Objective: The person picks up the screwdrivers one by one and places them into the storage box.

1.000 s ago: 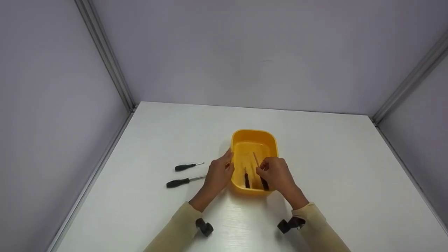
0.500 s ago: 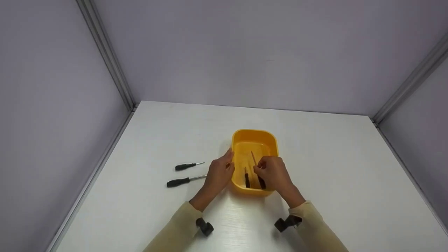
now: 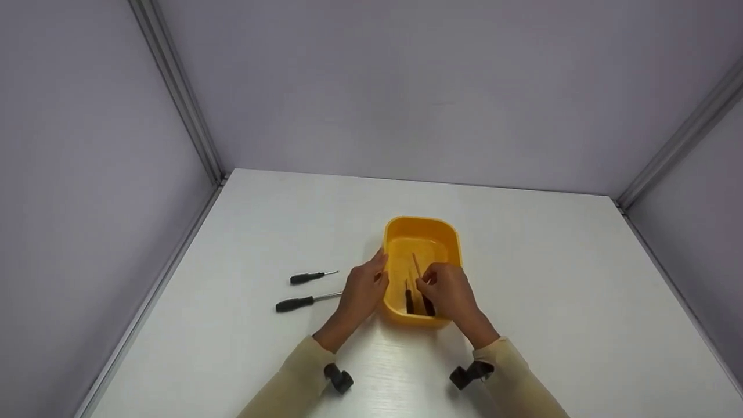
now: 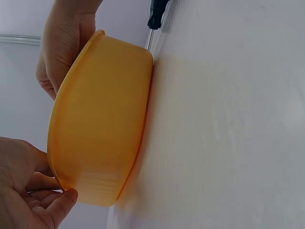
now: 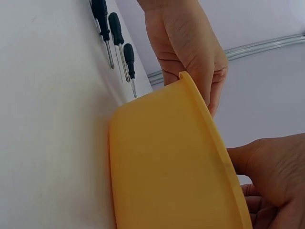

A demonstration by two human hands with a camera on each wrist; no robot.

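A yellow tub (image 3: 422,232) stands in the middle of the white table (image 3: 551,278). My left hand (image 3: 363,288) grips its left rim, fingers curled over the edge; the right wrist view shows this left hand (image 5: 188,52) on the tub (image 5: 167,167). My right hand (image 3: 446,290) is over the tub's near end and pinches a black-handled screwdriver (image 3: 415,264) whose shaft points away. A second screwdriver (image 3: 408,299) lies inside the tub beside it. In the left wrist view the tub (image 4: 100,133) hides its contents.
Two black-handled screwdrivers (image 3: 312,277) (image 3: 302,302) lie on the table left of my left hand; the right wrist view shows three of them (image 5: 116,33) there. Grey walls with metal corner posts (image 3: 174,87) enclose the table on three sides.
My right hand has shifted slightly left inside the tub, taking the screwdriver with it. The left hand and the tub have stayed put.
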